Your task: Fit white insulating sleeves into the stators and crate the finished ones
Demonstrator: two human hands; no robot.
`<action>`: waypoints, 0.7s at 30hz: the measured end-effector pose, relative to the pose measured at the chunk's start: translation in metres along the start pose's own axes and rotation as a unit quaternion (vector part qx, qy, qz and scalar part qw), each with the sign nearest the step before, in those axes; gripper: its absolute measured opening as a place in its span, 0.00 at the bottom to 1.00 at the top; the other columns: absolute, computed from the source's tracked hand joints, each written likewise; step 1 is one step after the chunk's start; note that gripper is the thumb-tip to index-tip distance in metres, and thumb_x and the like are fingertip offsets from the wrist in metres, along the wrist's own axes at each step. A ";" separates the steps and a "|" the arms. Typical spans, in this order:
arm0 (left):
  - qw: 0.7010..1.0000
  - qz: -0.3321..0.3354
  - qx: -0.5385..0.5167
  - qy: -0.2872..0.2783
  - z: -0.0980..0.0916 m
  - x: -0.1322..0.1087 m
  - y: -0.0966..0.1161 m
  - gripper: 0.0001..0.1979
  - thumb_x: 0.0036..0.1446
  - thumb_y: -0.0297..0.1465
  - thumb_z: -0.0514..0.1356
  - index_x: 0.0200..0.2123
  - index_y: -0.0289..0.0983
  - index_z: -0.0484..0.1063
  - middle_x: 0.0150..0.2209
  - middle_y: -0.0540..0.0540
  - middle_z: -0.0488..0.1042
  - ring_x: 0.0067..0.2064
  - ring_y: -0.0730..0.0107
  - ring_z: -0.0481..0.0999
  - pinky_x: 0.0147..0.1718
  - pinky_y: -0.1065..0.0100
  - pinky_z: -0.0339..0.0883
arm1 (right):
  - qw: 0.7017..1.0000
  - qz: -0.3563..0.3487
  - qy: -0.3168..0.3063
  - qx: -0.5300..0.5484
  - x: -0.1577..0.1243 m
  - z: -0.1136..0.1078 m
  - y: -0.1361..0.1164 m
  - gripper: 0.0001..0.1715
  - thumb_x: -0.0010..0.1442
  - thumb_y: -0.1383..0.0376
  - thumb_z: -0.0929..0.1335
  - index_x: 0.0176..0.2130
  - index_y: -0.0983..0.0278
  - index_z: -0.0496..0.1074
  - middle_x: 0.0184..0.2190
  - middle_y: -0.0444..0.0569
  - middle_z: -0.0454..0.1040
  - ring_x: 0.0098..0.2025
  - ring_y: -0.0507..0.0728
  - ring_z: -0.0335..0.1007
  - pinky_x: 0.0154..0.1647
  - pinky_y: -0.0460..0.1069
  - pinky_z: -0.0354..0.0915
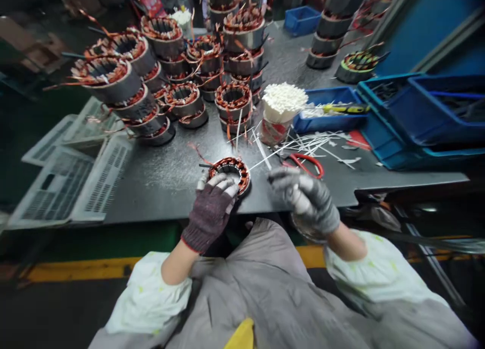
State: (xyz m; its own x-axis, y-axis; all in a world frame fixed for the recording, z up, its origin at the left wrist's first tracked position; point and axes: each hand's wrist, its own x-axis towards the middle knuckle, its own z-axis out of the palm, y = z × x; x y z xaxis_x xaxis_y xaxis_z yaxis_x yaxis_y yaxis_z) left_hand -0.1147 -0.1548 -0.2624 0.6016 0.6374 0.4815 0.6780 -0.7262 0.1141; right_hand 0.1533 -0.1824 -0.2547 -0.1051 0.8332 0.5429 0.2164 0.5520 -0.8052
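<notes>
A motor stator (pixel 242 173) with copper windings lies near the front edge of the dark table. My left hand (pixel 214 202), in a maroon glove with pale fingertips, is closed over its near left side. Off to the right, my right hand (pixel 308 197) is above the table edge in a grey glove. Its fingers are curled together and blurred by motion; whatever they may hold is hidden. Just beyond that hand lie red-handled scissors (pixel 308 164) and loose white strips (pixel 312 143). One thin white strip runs from beside the stator toward the loose ones.
Stacked stators (pixel 125 91) fill the table's left and back. A cup (pixel 275 129) packed with white sticks (pixel 285 99) stands beside a blue tray (pixel 333 121) holding a yellow-handled tool (pixel 346 108). Blue bins (pixel 439 106) stand at right, white plastic crates (pixel 56 187) at left.
</notes>
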 end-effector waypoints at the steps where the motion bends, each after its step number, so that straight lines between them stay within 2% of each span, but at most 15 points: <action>1: 1.000 -0.003 0.004 -0.023 -0.001 0.000 0.000 0.17 0.66 0.28 0.56 0.55 0.42 0.74 0.53 0.42 0.79 0.60 0.53 0.73 0.66 0.41 0.57 | 0.998 -0.014 -0.055 0.000 -0.018 0.008 -0.006 0.13 0.71 0.60 0.63 0.45 0.58 0.77 0.50 0.52 0.80 0.49 0.59 0.80 0.48 0.55 0.76; 2: 0.999 -0.004 0.010 -0.044 -0.001 0.001 0.000 0.16 0.66 0.29 0.55 0.55 0.42 0.74 0.52 0.42 0.79 0.59 0.53 0.73 0.65 0.42 0.59 | 0.996 -0.026 -0.088 0.000 -0.034 0.014 -0.009 0.14 0.71 0.62 0.62 0.46 0.57 0.77 0.51 0.53 0.79 0.50 0.59 0.80 0.50 0.55 0.76; 4: 0.998 -0.008 0.029 -0.061 -0.002 0.002 0.002 0.16 0.66 0.30 0.56 0.54 0.41 0.75 0.50 0.41 0.79 0.56 0.51 0.74 0.61 0.43 0.63 | 0.994 -0.036 -0.104 -0.001 -0.058 0.024 -0.012 0.14 0.70 0.64 0.62 0.48 0.58 0.75 0.51 0.53 0.80 0.50 0.58 0.80 0.52 0.54 0.76; 7: 0.999 -0.002 0.040 -0.031 -0.001 0.004 0.006 0.14 0.67 0.31 0.56 0.52 0.39 0.75 0.48 0.41 0.79 0.55 0.52 0.73 0.60 0.46 0.64 | 0.994 -0.014 -0.106 0.000 -0.075 0.031 -0.010 0.14 0.70 0.68 0.62 0.49 0.58 0.74 0.51 0.52 0.80 0.52 0.56 0.79 0.52 0.53 0.75; 9: 0.999 -0.002 0.031 -0.012 0.000 0.005 0.008 0.12 0.67 0.31 0.56 0.51 0.38 0.75 0.47 0.41 0.79 0.55 0.55 0.74 0.62 0.47 0.63 | 0.993 0.004 -0.115 0.004 -0.077 0.033 -0.010 0.14 0.70 0.68 0.62 0.48 0.58 0.74 0.51 0.52 0.80 0.52 0.56 0.79 0.52 0.52 0.75; 16: 1.000 -0.027 0.009 -0.003 0.001 0.006 0.012 0.11 0.68 0.30 0.56 0.50 0.38 0.74 0.46 0.42 0.80 0.54 0.56 0.75 0.64 0.47 0.61 | 0.990 0.017 -0.133 -0.035 -0.062 0.031 -0.022 0.13 0.70 0.67 0.62 0.46 0.60 0.75 0.46 0.51 0.82 0.47 0.55 0.81 0.50 0.50 0.76; 21: 1.000 -0.021 0.013 0.013 0.001 0.005 0.012 0.11 0.67 0.31 0.56 0.50 0.38 0.74 0.46 0.43 0.80 0.54 0.57 0.76 0.64 0.48 0.61 | 0.992 -0.040 -0.111 -0.041 -0.051 0.032 -0.024 0.12 0.70 0.69 0.63 0.46 0.61 0.75 0.46 0.51 0.81 0.47 0.54 0.80 0.50 0.48 0.75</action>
State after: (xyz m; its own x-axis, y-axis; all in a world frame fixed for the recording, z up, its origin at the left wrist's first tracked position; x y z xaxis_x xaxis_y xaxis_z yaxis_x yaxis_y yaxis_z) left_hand -0.1030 -0.1599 -0.2594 0.5612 0.6597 0.4998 0.7129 -0.6921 0.1130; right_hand 0.1223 -0.2372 -0.2709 -0.3347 0.7785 0.5309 0.2757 0.6197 -0.7348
